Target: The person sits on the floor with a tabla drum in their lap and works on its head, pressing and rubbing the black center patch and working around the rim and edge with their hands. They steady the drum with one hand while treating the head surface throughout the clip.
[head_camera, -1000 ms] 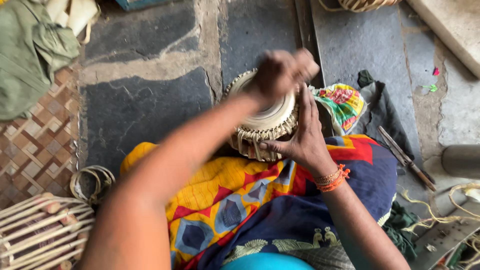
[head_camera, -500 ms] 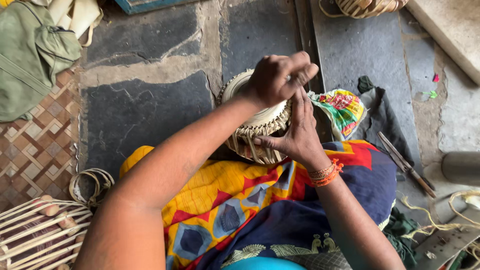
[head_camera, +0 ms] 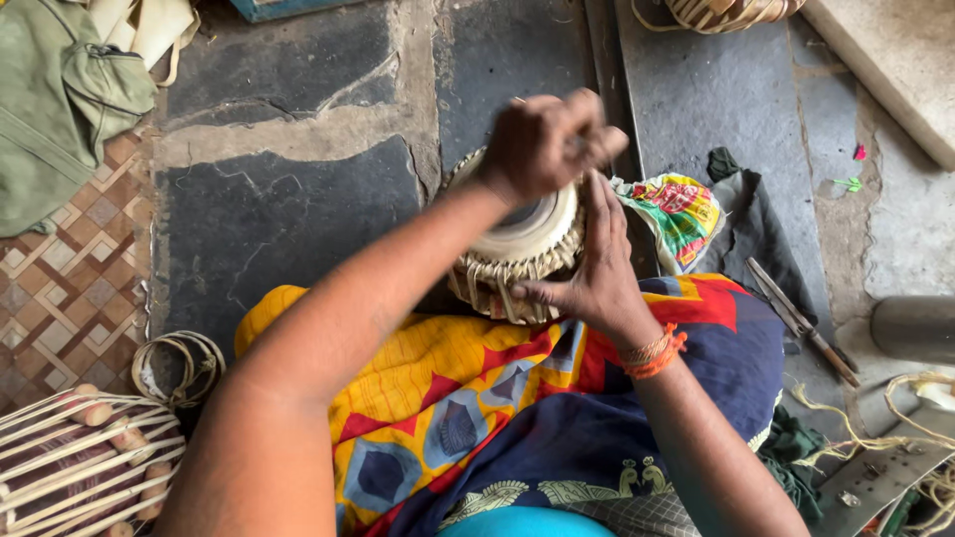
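Rawhide-laced drum (head_camera: 517, 259) rests against my lap; right hand (head_camera: 595, 283) braces its side while left hand (head_camera: 545, 144) grips lacing above.

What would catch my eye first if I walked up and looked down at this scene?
Probably the two hands on a small drum at the centre: the left hand is closed above its pale head, the right hand pressed flat against its laced side. Next comes the bright yellow, red and blue cloth over the lap below, and a second laced drum at bottom left.
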